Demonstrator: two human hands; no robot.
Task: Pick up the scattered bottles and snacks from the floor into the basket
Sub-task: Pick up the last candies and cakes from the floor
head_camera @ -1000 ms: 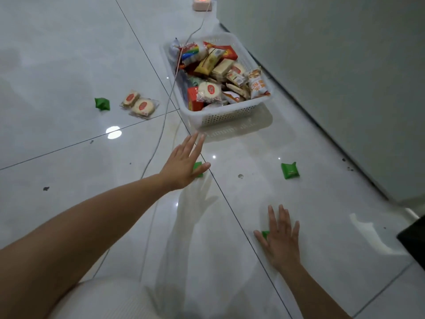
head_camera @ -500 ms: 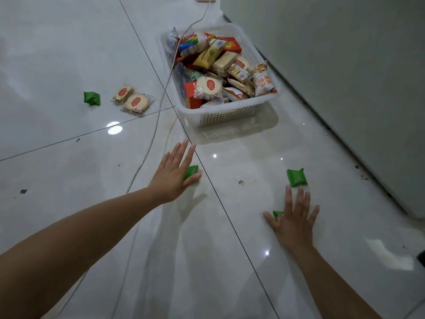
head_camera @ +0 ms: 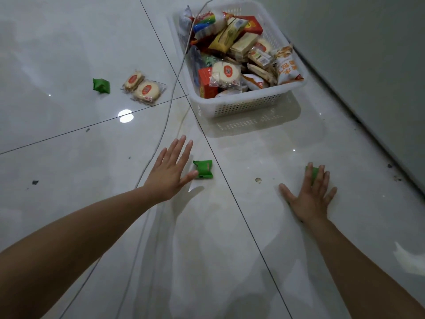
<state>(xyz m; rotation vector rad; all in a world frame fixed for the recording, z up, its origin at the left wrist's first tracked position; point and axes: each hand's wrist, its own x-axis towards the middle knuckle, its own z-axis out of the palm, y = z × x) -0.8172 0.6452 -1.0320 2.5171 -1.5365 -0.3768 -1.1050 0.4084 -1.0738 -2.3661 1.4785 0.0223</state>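
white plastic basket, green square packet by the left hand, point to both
white perforated plastic basket (head_camera: pixel 241 107): head view, front wall
green square packet (head_camera: pixel 203 169): head view, wrapper middle

Little is legible. The white-and-orange packet (head_camera: pixel 286 67) at the right side of the basket (head_camera: pixel 241 107) carries large orange Chinese characters. One looks like "包"; the others cannot be made out. The round cake (head_camera: pixel 226 72) in the basket and the two wrapped cakes (head_camera: pixel 143 88) on the floor, upper left of the frame, bear round red labels with print too small to read. Lettering on the rainbow-striped pack (head_camera: pixel 207 21) is blurred.
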